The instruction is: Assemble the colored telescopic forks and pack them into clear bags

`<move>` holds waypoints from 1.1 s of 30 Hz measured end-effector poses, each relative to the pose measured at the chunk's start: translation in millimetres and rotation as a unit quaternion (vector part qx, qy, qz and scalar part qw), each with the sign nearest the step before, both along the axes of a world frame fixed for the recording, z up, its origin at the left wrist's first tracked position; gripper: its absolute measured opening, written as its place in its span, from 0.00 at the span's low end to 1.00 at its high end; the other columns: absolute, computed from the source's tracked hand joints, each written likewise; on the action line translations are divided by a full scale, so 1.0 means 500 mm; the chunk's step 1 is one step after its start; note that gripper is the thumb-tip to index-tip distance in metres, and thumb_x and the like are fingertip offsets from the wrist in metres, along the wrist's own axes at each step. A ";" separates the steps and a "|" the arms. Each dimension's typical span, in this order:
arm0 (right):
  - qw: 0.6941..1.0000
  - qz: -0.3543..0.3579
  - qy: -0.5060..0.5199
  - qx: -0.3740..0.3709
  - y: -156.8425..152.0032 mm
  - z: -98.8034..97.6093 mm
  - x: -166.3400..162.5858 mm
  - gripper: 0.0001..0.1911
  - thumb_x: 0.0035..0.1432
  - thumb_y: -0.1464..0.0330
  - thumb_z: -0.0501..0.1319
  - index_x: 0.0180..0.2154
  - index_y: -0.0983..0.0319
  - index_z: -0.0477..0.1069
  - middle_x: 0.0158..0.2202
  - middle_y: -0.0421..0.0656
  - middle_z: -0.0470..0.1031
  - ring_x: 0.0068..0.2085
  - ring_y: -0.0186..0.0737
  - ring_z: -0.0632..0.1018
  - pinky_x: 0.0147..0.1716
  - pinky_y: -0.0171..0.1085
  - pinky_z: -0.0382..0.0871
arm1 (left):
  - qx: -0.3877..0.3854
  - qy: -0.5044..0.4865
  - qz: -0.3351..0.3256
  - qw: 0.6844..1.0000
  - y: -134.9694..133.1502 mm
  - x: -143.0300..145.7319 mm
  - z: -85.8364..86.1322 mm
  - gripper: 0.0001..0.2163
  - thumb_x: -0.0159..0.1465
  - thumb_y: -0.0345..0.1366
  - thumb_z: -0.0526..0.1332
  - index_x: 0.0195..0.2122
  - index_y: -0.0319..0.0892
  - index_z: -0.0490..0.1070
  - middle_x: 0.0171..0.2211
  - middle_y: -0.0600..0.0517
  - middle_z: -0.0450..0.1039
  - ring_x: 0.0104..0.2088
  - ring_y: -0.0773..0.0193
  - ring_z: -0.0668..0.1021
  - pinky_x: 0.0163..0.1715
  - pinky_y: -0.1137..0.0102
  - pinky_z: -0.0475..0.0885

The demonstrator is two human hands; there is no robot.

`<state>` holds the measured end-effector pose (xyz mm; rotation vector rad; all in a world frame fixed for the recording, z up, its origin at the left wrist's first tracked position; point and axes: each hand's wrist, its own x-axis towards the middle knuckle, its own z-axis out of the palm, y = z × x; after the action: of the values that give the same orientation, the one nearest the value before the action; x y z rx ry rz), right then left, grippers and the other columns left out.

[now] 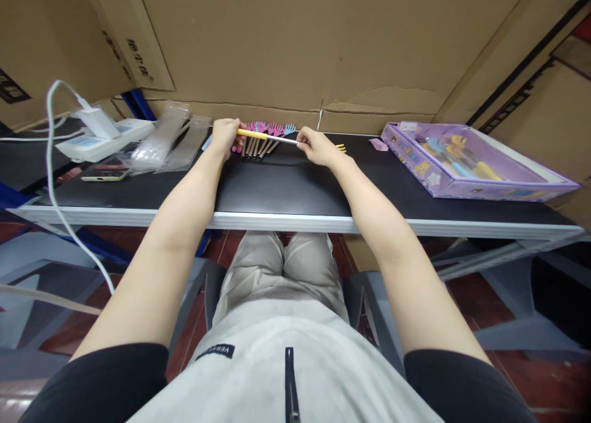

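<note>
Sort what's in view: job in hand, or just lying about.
Apparently the job's:
yellow-handled back scratcher, in left hand and right hand
pink and blue back scratchers
purple open box
possibly clear plastic bags

Probably just lying about:
white power strip
white charger
white cable

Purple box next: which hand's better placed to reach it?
Right hand, probably: it's nearer the purple box, pinching the metal rod. The left hand holds the yellow handle farther away.
</note>
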<state>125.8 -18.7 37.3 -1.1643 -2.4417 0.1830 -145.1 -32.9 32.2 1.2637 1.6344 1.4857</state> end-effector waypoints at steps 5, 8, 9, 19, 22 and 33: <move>1.000 0.001 -0.008 0.012 0.002 -0.005 0.000 0.09 0.74 0.69 0.58 0.52 0.62 0.73 0.49 0.51 0.80 0.49 0.49 0.78 0.55 0.46 0.70 | -0.010 0.025 -0.001 1.000 -0.002 0.000 0.001 0.10 0.72 0.34 0.54 0.35 0.42 0.72 0.21 0.53 0.66 0.20 0.64 0.72 0.26 0.70 0.68; 1.000 0.007 0.001 0.019 0.005 -0.011 0.002 0.09 0.74 0.68 0.58 0.52 0.62 0.72 0.47 0.51 0.80 0.48 0.49 0.78 0.54 0.46 0.71 | -0.012 0.031 -0.010 0.999 -0.004 -0.003 0.000 0.09 0.72 0.34 0.55 0.35 0.43 0.71 0.22 0.53 0.66 0.19 0.66 0.71 0.25 0.71 0.67; 1.000 0.008 0.003 0.021 0.005 -0.011 0.002 0.10 0.74 0.68 0.57 0.53 0.62 0.72 0.46 0.51 0.80 0.48 0.50 0.78 0.54 0.47 0.71 | -0.011 0.031 -0.012 0.999 -0.004 -0.004 0.000 0.09 0.72 0.35 0.55 0.35 0.43 0.71 0.22 0.53 0.66 0.19 0.66 0.71 0.24 0.71 0.67; 1.000 0.008 0.006 0.023 -0.013 -0.002 0.004 0.09 0.73 0.72 0.55 0.50 0.61 0.71 0.48 0.51 0.80 0.48 0.49 0.76 0.54 0.45 0.69 | 0.010 0.015 -0.031 0.999 -0.010 0.005 0.003 0.13 0.76 0.32 0.51 0.33 0.43 0.68 0.21 0.55 0.62 0.17 0.68 0.67 0.20 0.73 0.62; 0.999 0.026 0.024 0.038 0.002 -0.011 0.010 0.07 0.72 0.73 0.56 0.47 0.60 0.71 0.45 0.49 0.80 0.46 0.48 0.76 0.51 0.44 0.69 | 0.021 0.010 -0.044 0.999 -0.004 0.008 -0.001 0.14 0.77 0.32 0.51 0.33 0.43 0.67 0.20 0.56 0.62 0.15 0.71 0.65 0.19 0.75 0.58; 0.997 0.035 0.036 0.063 0.010 -0.020 0.000 0.04 0.73 0.67 0.58 0.42 0.58 0.71 0.39 0.49 0.78 0.39 0.48 0.75 0.47 0.45 0.69 | 0.022 0.034 -0.114 0.993 -0.012 0.049 0.004 0.14 0.79 0.33 0.51 0.33 0.43 0.66 0.21 0.57 0.64 0.15 0.71 0.67 0.20 0.76 0.62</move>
<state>125.8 -13.8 27.4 -1.0016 -2.3963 0.0895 -120.8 -38.7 34.2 1.4860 1.4513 1.3586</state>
